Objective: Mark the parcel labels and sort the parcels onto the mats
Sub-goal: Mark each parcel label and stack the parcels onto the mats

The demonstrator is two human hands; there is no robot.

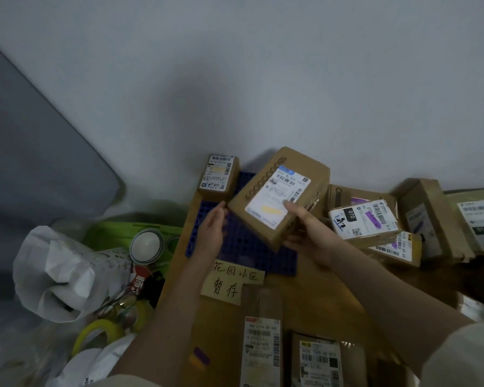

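- Far left: a crumpled white plastic bag (59, 272) lies beside the desk (305, 297), with a roll of yellow tape (97, 335) below it and a round white lid (146, 245) in front of a green crate (115, 233).
- Left of centre: the left hand (211, 230) reaches over the blue studded mat (243, 252); its fingers are straight and loosely spread, the fingertips touching the lower left edge of the held parcel (277, 196).
- On the mat's far left corner stands a small brown parcel (220, 174), label up, apart from the held one.
- Below the mat a yellow handwritten note (234, 280) lies flat on the desk, its top edge at the mat's near border.
- Centre: the held parcel is a brown carton tilted above the mat, its white label (277, 198) facing the camera; a yellow highlighter stroke (271, 210) crosses the lower part of the label.
- Right of centre: the right hand (309, 233) grips the parcel's near right corner, thumb on the label face and fingers curled beneath.
- Near edge: two labelled parcels (263, 350) lie side by side on the desk.
- Right: a heap of cartons (375, 222) rests on the desk, several labels marked in purple; whether a mat lies under them cannot be told.
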